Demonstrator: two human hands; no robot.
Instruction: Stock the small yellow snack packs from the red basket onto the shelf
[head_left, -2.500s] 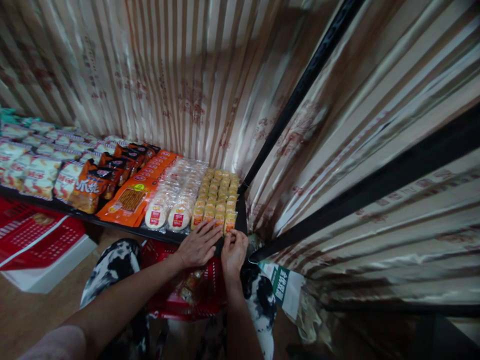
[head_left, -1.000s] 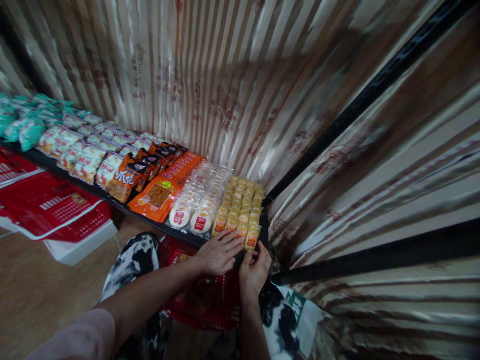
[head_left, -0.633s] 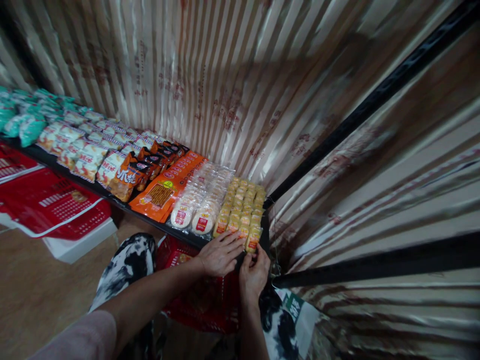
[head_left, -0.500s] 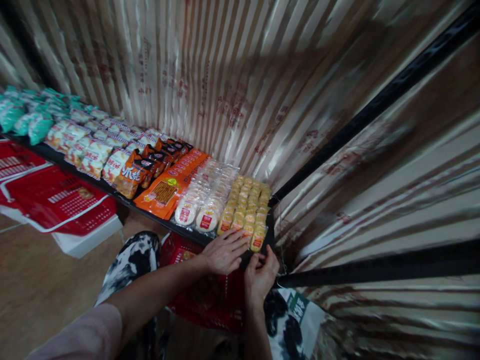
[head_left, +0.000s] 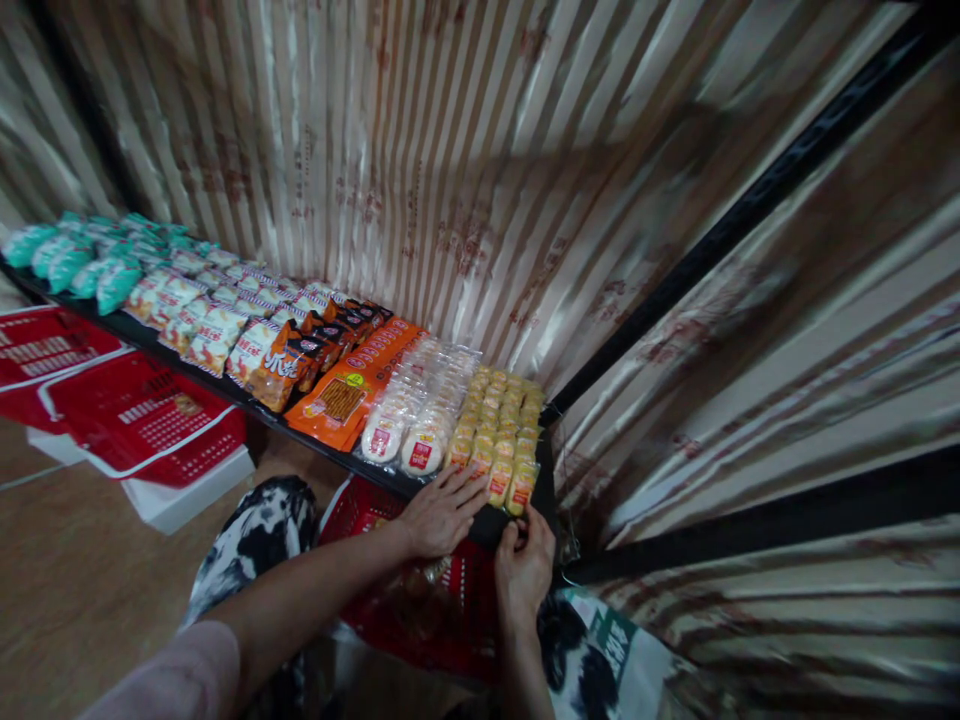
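Small yellow snack packets [head_left: 501,426] lie in tight rows at the right end of a low black shelf [head_left: 330,452]. My left hand [head_left: 444,511] rests flat on the shelf's front edge, fingers spread and touching the nearest yellow packets. My right hand [head_left: 525,560] sits just below the front right packet, fingertips pinching at its lower end. Whether the right hand truly grips it cannot be told.
Left of the yellow packets lie round white cracker packs [head_left: 409,420], an orange pack [head_left: 346,395], dark orange bags [head_left: 289,360], white bags [head_left: 202,325] and teal bags [head_left: 97,260]. A red basket [head_left: 420,610] sits at my knees; more red baskets [head_left: 142,420] stand left. Striped curtain [head_left: 450,170] hangs behind.
My head has turned, sliding the shelf rightward and lower in view. Both hands stay at the front of the yellow packets; the right hand dropped slightly below the last packet.
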